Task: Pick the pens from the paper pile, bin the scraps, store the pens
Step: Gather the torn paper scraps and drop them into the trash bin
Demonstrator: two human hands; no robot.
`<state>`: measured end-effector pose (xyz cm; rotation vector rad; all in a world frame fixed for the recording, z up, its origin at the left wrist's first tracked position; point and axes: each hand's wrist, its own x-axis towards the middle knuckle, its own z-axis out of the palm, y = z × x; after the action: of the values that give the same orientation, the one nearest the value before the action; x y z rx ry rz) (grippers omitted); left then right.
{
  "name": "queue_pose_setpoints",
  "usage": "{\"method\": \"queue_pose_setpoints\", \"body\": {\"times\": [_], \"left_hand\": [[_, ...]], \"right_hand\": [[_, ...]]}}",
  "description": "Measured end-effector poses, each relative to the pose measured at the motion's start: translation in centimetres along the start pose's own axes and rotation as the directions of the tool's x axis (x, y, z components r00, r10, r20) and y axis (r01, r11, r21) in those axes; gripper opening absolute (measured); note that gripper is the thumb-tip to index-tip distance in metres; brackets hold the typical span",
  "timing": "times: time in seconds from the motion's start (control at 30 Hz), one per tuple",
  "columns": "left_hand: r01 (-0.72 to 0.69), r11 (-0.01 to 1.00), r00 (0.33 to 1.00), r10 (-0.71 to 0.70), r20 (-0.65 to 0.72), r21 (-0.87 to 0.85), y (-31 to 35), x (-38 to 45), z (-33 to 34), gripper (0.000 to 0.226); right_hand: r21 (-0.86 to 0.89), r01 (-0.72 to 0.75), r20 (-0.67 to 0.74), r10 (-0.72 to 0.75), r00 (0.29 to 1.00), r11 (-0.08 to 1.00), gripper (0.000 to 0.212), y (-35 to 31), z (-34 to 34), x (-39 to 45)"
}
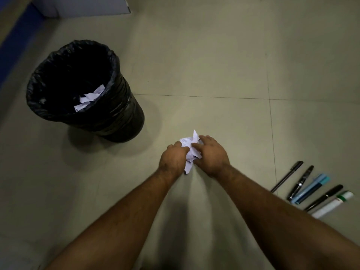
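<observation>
Currently both hands are on the last clump of paper scraps [191,147], which sits on the floor [214,65] right in front of the person, centre of view.

Left hand [173,158]: fingers curled in around the left side of the clump, gripping it. Right hand [211,154]: fingers curled over the top and right side, thumb pressed against the paper. So the scraps are squeezed between the two hands, a white corner sticking up past the fingertips. Can't tell if the wad is lifted or touching the floor.

Key relation for the next move: the bin [85,86], lined with a black bag, stands up and to the left of the hands, well apart. It lies on the left hand's side, so the left arm has the shorter path; the right would need to cross over. Opening faces up, white scraps already inside.

Pens [309,189] are sorted out already: a row lying on the floor to the far right, beside the right forearm, roughly parallel, long axes running diagonally from lower left to upper right. Right hand is nearer to those.

My read: pen picking done, scrap binning nearly done, storing not started. No pen holder visible in view.
</observation>
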<state>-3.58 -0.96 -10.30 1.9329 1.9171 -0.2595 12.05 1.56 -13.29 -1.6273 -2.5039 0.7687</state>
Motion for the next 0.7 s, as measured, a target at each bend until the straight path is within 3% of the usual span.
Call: {"method": "queue_pose_setpoints", "body": {"times": [0.07,0.13,0.27,0.4,0.47,0.57,0.7], "left_hand": [[0.017,0.997,1.0,-0.017,0.011,-0.08,0.5,-0.2,0.1,0.032],[0.06,0.988,0.998,-0.058,0.018,-0.142,0.9,-0.4,0.0,0.03],[0.175,0.96,0.982,-0.187,-0.036,-0.218,0.8,-0.5,-0.1,0.011],[0.268,0.885,0.952,-0.303,-0.035,-0.381,0.4,-0.9,-0.6,0.008],[0.294,0.831,0.932,-0.36,-0.053,-0.472,0.2,-1.1,-1.1,0.01],[0.292,0.785,0.916,-0.395,-0.077,-0.547,0.2,-1.4,-2.4,0.011],[0.25,0.825,0.932,-0.347,-0.106,-0.506,0.7,-2.0,-5.0,0.009]], "right_hand": [[0.0,0.013,-0.11,-0.013,0.994,1.0,0.019,-0.5,0.4,-0.3],[0.001,0.035,-0.173,-0.034,0.984,0.999,0.006,-0.9,0.9,-0.6],[-0.04,0.007,-0.112,-0.011,0.994,0.999,0.009,-1.2,1.1,-1.0],[0.202,-0.131,-0.053,0.145,0.988,0.97,0.014,-1.5,0.6,-1.4],[0.396,-0.246,-0.058,0.292,0.955,0.885,0.015,-1.8,0.5,-1.6],[0.665,-0.379,0.001,0.507,0.862,0.643,0.012,-2.7,-0.4,-1.5],[0.827,-0.381,0.093,0.568,0.817,0.413,0.021,-4.5,-1.8,-0.4]]}}
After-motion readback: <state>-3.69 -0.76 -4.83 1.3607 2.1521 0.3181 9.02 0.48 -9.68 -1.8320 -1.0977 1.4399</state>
